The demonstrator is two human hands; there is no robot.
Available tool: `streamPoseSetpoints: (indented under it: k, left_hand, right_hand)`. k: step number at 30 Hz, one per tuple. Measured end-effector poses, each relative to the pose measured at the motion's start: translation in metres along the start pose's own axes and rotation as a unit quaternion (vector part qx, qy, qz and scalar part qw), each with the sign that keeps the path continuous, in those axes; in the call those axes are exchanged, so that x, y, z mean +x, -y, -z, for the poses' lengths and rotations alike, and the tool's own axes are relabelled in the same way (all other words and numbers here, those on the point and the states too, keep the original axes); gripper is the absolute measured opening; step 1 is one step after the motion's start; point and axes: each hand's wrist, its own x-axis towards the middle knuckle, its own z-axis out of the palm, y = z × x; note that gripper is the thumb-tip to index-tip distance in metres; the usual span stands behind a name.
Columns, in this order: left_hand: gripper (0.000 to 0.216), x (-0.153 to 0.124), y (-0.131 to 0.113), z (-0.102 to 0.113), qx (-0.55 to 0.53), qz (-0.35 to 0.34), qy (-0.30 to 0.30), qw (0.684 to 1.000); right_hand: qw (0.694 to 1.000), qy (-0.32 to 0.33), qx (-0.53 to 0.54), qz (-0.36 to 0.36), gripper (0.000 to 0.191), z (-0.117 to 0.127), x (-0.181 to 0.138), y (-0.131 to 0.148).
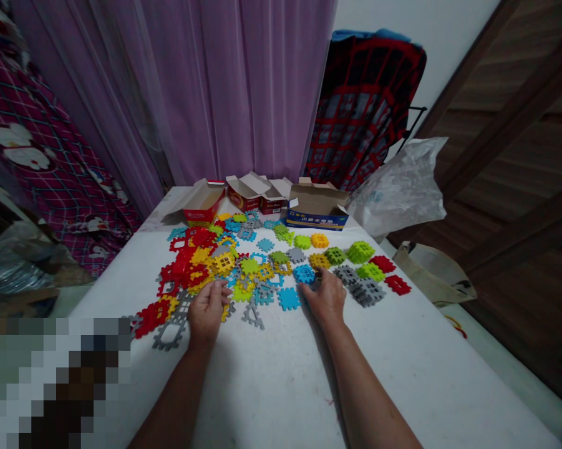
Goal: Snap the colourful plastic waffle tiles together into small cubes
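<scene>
My right hand [327, 298] has its thumb and fingers around the edge of a small stack of blue toothed building tiles [304, 274]. A single light-blue tile [289, 299] lies flat just left of that hand. My left hand [208, 310] is at the near edge of the mixed pile, fingers curled together; whatever they may hold is hidden. Close by are a grey triangular tile [253, 315], a grey square frame tile [169, 335] and red tiles [152, 318]. Yellow tiles [223, 264] lie heaped beyond my left hand.
Sorted stacks of green tiles [360, 251], grey tiles [367, 291] and red tiles [397, 285] sit on the right. Along the back of the white table [271, 386] stand a red open box [204, 209], a blue open box [315, 218] and two smaller boxes. A plastic bag [400, 187] hangs at the right.
</scene>
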Motion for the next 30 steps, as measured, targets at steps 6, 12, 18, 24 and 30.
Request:
streamPoseSetpoints:
  k: [6,12,18,24,30]
  left_hand:
    - [0.047,0.0004,0.0,0.0009,0.006,0.001,0.005,1.0]
    - [0.045,0.0001,-0.0003,0.0005,0.0,-0.002,0.0,1.0]
    - [0.045,0.0002,0.0,0.0005,-0.003,0.003,0.002,1.0]
    - [0.046,0.0015,0.003,0.0009,-0.005,0.012,0.004,1.0]
    - [0.045,0.0012,0.0022,0.0012,-0.006,0.007,0.005,1.0]
  right_hand:
    - [1.0,0.015,-0.003,-0.013,0.056,0.0025,-0.0002,0.0025]
    - [1.0,0.008,0.01,-0.002,0.053,0.0039,0.0001,-0.0017]
    - [1.0,0.019,0.0,0.005,0.049,0.0051,-0.0001,-0.0036]
    - [1.0,0.018,-0.003,0.011,0.05,0.0038,0.0009,-0.0026]
    - [0.999,-0.003,0.013,0.03,0.047,0.0045,-0.0003,-0.0066]
